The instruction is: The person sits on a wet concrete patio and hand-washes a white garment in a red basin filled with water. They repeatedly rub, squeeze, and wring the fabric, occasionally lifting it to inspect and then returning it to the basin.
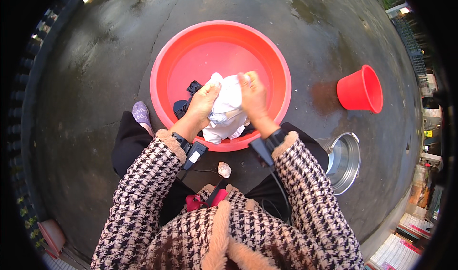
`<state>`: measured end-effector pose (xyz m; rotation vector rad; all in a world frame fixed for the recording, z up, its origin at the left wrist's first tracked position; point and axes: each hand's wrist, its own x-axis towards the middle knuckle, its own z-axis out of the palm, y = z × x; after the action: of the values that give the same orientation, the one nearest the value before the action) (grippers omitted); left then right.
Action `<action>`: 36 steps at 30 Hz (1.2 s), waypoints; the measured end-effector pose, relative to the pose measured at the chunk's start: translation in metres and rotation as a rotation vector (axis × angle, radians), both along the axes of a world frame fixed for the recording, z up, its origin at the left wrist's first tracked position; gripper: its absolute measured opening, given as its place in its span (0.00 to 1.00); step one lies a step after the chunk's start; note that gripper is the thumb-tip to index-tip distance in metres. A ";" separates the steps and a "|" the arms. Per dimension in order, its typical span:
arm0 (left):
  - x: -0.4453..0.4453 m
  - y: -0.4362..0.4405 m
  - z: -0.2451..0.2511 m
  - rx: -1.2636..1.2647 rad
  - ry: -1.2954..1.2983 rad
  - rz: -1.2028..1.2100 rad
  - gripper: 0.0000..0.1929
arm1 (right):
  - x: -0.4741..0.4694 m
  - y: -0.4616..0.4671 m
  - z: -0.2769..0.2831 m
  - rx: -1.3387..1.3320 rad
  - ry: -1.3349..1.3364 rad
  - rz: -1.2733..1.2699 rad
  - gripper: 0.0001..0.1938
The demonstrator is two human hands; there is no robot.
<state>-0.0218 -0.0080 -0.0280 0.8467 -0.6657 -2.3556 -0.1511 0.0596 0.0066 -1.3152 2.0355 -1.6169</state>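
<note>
A wide red plastic basin (214, 55) stands on the ground before me. Over its near half I hold up a white cloth (229, 95), most likely a garment, partly bunched. My left hand (203, 103) grips its left side, thumb on top. At the upper right, my right hand (254, 93) is closed on the cloth and blurred. The lower folds hang down to the basin's near rim. Dark wet fabric (181, 107) lies in the basin to the left of the cloth, and some shows beneath it.
A red plastic bucket (354, 91) lies on its side at the right, beside a wet patch. Closer to me, a metal pail (349, 166) holds water by my right knee. A small pale object (224, 170), perhaps wrapped soap, rests between my feet. The concrete floor (89, 91) is wet in places.
</note>
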 end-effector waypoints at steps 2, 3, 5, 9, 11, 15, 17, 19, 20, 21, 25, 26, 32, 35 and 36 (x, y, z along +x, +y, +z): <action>-0.001 0.002 -0.008 0.004 -0.003 -0.058 0.19 | 0.039 0.011 0.021 -0.020 0.232 0.312 0.07; -0.002 0.005 -0.009 0.073 0.126 -0.080 0.18 | 0.052 0.015 0.029 -0.075 0.393 0.507 0.07; -0.005 0.017 -0.007 0.200 0.156 -0.094 0.17 | 0.052 0.008 0.039 -0.063 0.616 0.495 0.09; -0.015 0.039 0.006 0.229 0.095 -0.100 0.16 | 0.022 -0.010 0.034 0.327 0.321 -0.053 0.17; -0.013 0.035 0.008 0.214 -0.031 -0.100 0.15 | 0.025 -0.007 0.026 0.258 0.333 -0.072 0.17; -0.006 0.022 0.004 0.159 0.178 -0.125 0.15 | 0.056 0.012 0.020 -0.114 0.570 0.424 0.09; -0.004 0.023 0.003 0.439 0.305 -0.123 0.15 | 0.052 0.010 0.016 0.051 0.715 0.298 0.08; -0.008 0.031 0.007 0.317 0.080 -0.242 0.18 | 0.018 -0.005 0.010 0.256 0.471 0.042 0.11; -0.008 0.032 0.010 0.237 0.180 -0.264 0.22 | 0.008 -0.007 0.003 0.355 0.382 0.103 0.12; -0.008 0.033 0.014 0.216 0.094 -0.247 0.22 | -0.008 -0.011 -0.004 0.421 0.328 0.092 0.14; 0.000 0.012 0.020 0.230 0.085 -0.196 0.21 | -0.038 -0.007 -0.017 0.385 -0.194 0.314 0.20; 0.004 0.007 0.019 0.199 0.067 -0.185 0.20 | -0.040 -0.004 -0.014 0.362 -0.401 0.426 0.21; 0.016 -0.006 0.009 0.017 0.101 -0.235 0.17 | -0.040 0.003 0.036 0.884 -0.420 0.757 0.23; 0.018 -0.004 0.015 -0.096 0.012 -0.322 0.16 | -0.045 0.004 0.039 0.746 -0.592 0.675 0.18; 0.019 -0.004 0.019 -0.137 -0.041 -0.336 0.16 | -0.048 0.004 0.034 0.660 -0.638 0.626 0.16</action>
<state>-0.0029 -0.0124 -0.0095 0.7729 -1.0441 -2.5535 -0.1987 0.0633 0.0404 -0.8876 1.3721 -0.8139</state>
